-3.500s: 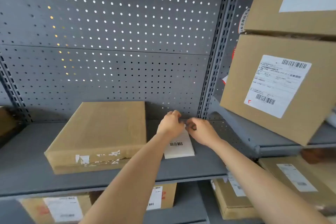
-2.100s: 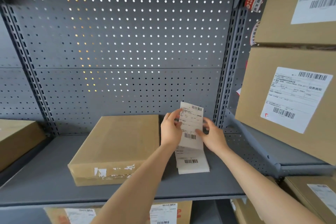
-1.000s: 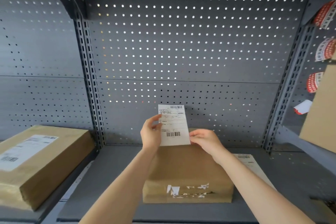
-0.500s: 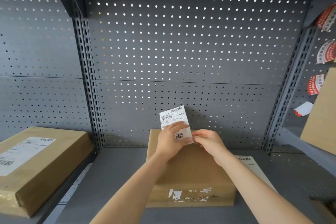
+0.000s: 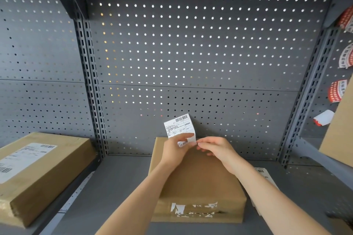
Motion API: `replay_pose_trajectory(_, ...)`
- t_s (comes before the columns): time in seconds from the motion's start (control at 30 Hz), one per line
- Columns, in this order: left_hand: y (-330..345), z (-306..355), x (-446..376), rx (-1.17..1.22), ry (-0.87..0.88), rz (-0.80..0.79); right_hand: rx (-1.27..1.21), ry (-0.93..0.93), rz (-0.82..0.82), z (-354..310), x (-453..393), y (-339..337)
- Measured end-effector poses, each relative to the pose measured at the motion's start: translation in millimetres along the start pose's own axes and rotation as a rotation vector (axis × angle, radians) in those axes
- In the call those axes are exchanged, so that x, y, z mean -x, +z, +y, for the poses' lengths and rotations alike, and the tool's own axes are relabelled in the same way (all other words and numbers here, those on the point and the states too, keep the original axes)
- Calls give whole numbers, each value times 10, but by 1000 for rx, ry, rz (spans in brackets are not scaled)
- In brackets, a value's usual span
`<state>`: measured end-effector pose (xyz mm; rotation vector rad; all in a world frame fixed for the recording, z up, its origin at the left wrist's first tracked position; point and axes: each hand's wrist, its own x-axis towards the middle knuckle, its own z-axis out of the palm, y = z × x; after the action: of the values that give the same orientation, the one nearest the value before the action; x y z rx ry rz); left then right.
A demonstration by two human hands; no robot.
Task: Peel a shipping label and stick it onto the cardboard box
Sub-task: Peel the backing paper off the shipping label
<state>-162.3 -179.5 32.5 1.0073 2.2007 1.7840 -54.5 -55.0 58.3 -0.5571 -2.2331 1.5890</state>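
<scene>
A flat brown cardboard box [image 5: 198, 183] lies on the grey shelf in front of me, torn label scraps on its near side. Above its far edge I hold a white shipping label [image 5: 178, 125] upright, barcode at the top. My left hand [image 5: 174, 149] grips the label's lower part, thumb across its face. My right hand [image 5: 215, 149] pinches the label's lower right corner with its fingertips. Whether the backing is separating is hidden by the fingers.
A stack of further labels [image 5: 264, 175] lies on the shelf right of the box, partly behind my right forearm. A labelled box [image 5: 38, 170] sits on the left shelf bay. A perforated grey back panel [image 5: 191, 59] rises behind. Another box edge [image 5: 338, 131] shows at the right.
The label was lifted off the stack and carried over to the box. Since half a second ago both hands stay at the label's lower edge, the right fingers working its corner.
</scene>
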Motion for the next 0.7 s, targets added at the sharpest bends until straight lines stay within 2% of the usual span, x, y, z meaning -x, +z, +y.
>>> replay_pose_trajectory(0.33, 28, -55, -43, -74, 20, 35, 29, 10, -17, 1, -12, 17)
replay_pose_trajectory(0.7, 37, -64, -39, -33, 30, 13, 23, 34, 5, 4, -48, 44)
